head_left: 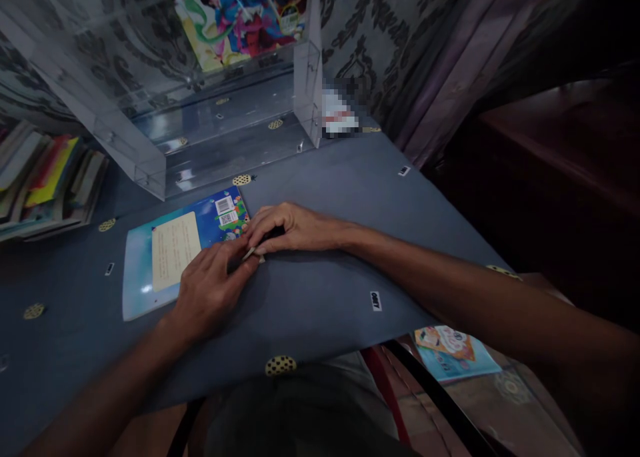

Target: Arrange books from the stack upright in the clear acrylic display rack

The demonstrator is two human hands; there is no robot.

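Note:
My left hand (213, 277) and my right hand (287, 227) meet over the right edge of a blue book (137, 257). The fingertips of both hands pinch a small pale strip (249, 253), mostly hidden between them, so its kind does not show. The book lies flat, its back cover up, with a cream text panel and a barcode. Part of its lower right side is covered by my left hand. Beneath the book and hands spreads a grey-blue tablecloth (320, 290) with pineapple prints.
A clear acrylic stand (307, 90) at the back holds a colourful picture book (245, 17). Stacked books (45, 177) are at the left. A blurred white packet (339, 114) sits behind the stand's right side. Below the table's right edge lies a blue-and-orange booklet (455, 352).

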